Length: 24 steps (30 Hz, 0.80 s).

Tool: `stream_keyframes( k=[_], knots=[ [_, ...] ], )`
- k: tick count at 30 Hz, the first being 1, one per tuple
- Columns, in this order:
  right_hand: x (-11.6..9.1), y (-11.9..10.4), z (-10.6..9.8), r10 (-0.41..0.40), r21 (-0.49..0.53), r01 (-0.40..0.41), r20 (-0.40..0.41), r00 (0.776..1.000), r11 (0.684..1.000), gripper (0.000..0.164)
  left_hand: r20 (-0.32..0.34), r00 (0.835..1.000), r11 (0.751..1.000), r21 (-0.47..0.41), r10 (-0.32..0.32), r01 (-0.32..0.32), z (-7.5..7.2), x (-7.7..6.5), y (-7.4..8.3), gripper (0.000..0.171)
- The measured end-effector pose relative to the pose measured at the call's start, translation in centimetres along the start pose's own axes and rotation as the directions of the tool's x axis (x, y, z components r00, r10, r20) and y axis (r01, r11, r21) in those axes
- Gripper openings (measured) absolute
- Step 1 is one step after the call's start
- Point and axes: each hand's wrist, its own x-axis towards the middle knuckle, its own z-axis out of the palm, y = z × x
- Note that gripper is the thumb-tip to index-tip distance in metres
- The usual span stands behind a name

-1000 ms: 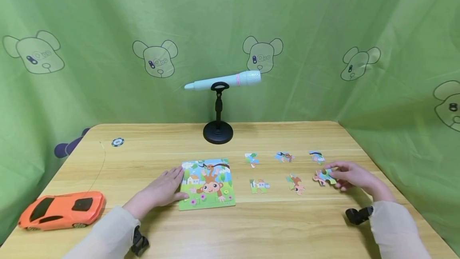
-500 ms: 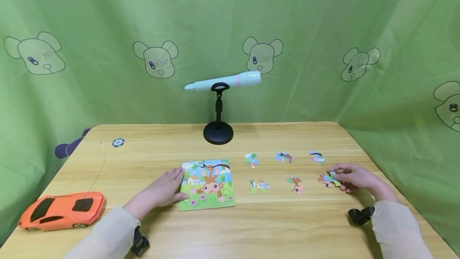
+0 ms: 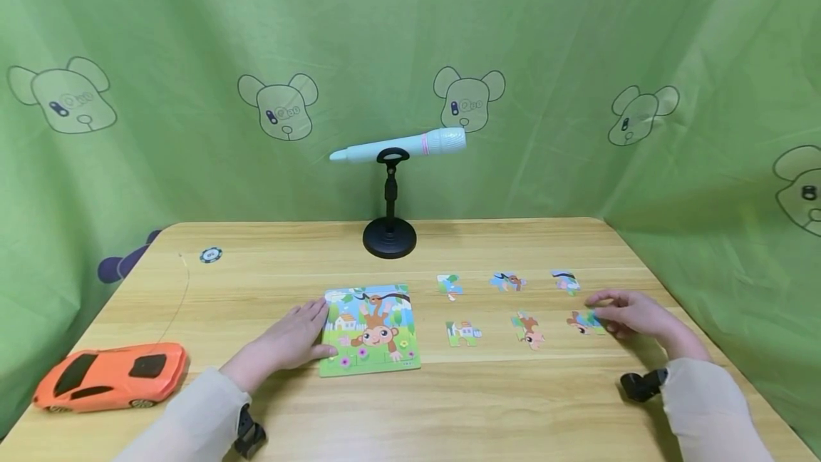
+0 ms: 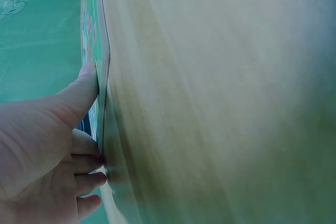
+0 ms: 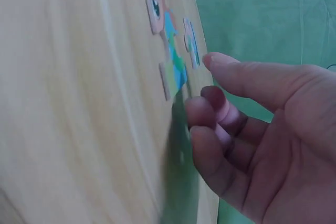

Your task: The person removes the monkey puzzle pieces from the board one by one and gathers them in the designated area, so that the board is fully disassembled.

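Observation:
My left hand lies at the left edge of a square monkey jigsaw board; its thumb rests on the board's face and its fingers run along the side. In the left wrist view, thumb and fingertips meet the board's edge. To the right, my right hand hovers beside a jigsaw piece with a monkey's eye and green and blue patches, which lies flat on the table. Loosely bent, the right fingers hold nothing. Other pieces form two rows: a house piece, a monkey-face piece and several more behind.
An orange toy car stands at the table's left front. Further back are a poker chip and a light blue toy microphone on a black stand. A green curtain surrounds the wooden table.
My right hand has turned the jigsaw piece, set it down at the right end of the front row and let go of it. The left hand has stayed on the board.

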Motion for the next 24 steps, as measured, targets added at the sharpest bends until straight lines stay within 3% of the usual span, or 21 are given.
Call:
stream_keyframes(
  k=[7, 15, 20, 24],
  knots=[
    [0.5, -2.1, 0.9, -0.1, -0.052, 0.098, -0.035, 0.994, 0.994, 0.039, -0.006, 1.0, 1.0, -0.005, 0.005, -0.005, -0.1, -0.1, 0.1, 0.079],
    [2.3, -6.2, 5.0, -0.217, -0.039, 0.218, 0.021, 0.976, 0.975, 0.037, -0.012, 1.0, 1.0, -0.028, 0.005, -0.006, -0.1, -0.2, 0.2, 0.078],
    [3.5, -9.0, 8.3, -0.299, -0.044, 0.304, 0.102, 0.949, 0.952, 0.033, -0.024, 1.0, 1.0, -0.029, 0.006, -0.007, 0.0, -0.2, 0.2, 0.078],
    [4.3, -11.1, 11.1, -0.368, -0.041, 0.379, 0.172, 0.914, 0.924, 0.031, -0.028, 1.0, 1.0, -0.03, 0.005, -0.006, 0.0, -0.3, 0.2, 0.078]
  ],
)
